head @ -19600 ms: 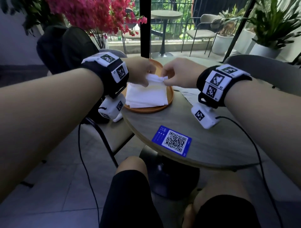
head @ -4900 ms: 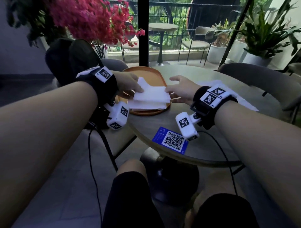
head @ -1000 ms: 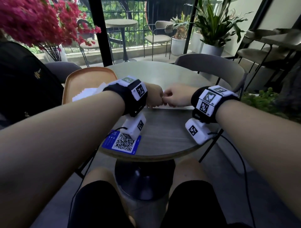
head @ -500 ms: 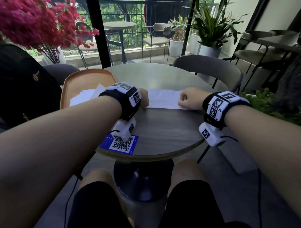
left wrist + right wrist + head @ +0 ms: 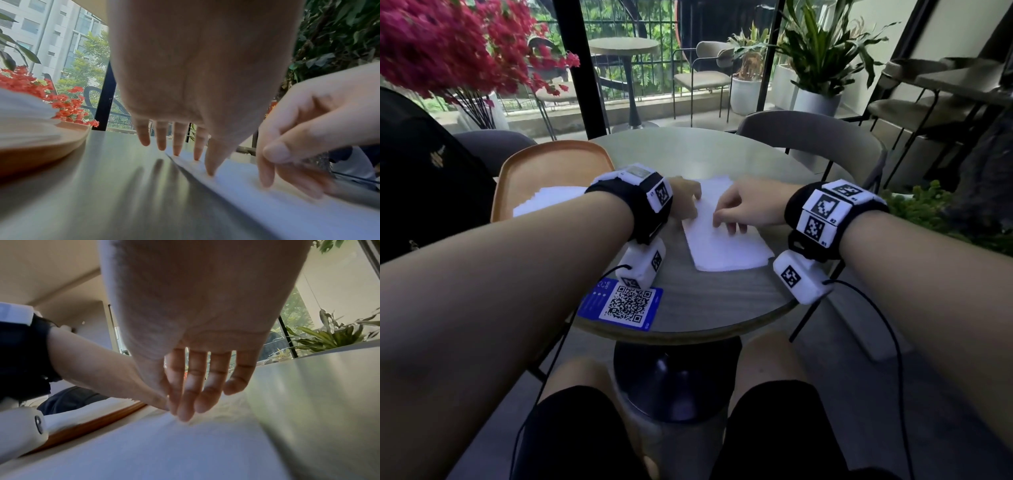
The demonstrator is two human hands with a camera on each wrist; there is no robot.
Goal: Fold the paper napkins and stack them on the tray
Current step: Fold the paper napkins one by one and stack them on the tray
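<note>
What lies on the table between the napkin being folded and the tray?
In the head view, only the left hand and bare table separate the napkin from the tray.

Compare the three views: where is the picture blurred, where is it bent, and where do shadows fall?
Head view: sharp, arms bulge at the edges. Left wrist view: table streaked with blur, finger shadows on it. Right wrist view: napkin soft and blurred, window behind bright.

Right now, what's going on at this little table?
A person is folding a paper napkin flat on the round table. The left hand and right hand press it with straight fingers. Finished napkins lie on the wooden tray to the left; this one isn't there yet.
</note>
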